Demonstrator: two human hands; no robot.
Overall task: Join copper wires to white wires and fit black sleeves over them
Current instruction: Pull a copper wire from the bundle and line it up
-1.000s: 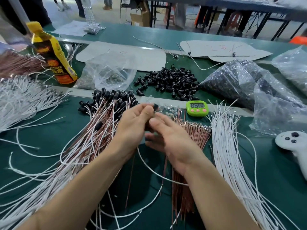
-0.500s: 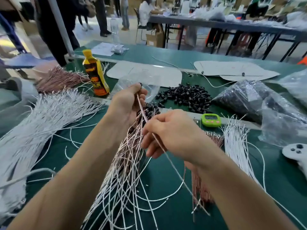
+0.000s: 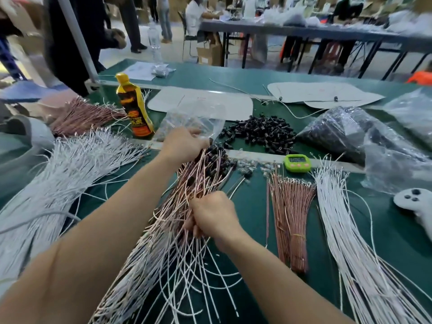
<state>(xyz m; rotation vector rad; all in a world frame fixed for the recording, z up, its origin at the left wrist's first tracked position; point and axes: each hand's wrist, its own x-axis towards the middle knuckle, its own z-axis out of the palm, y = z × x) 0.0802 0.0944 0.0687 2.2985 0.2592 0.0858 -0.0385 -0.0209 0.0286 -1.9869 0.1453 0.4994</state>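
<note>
Far left on the table (image 3: 254,202), a thick heap of spare white wires (image 3: 70,164), not yet joined. In the middle, a large joined bundle (image 3: 177,206), copper to white, black sleeves already on at its far end: looks like a good share done. Left grip (image 3: 182,146) curled over the sleeved ends; right grip (image 3: 212,213) fisted round the bundle's middle. Further right, loose black sleeves (image 3: 259,134), copper wires (image 3: 289,211) and white wires (image 3: 346,230) lying apart, unjoined: plenty left to do
</note>
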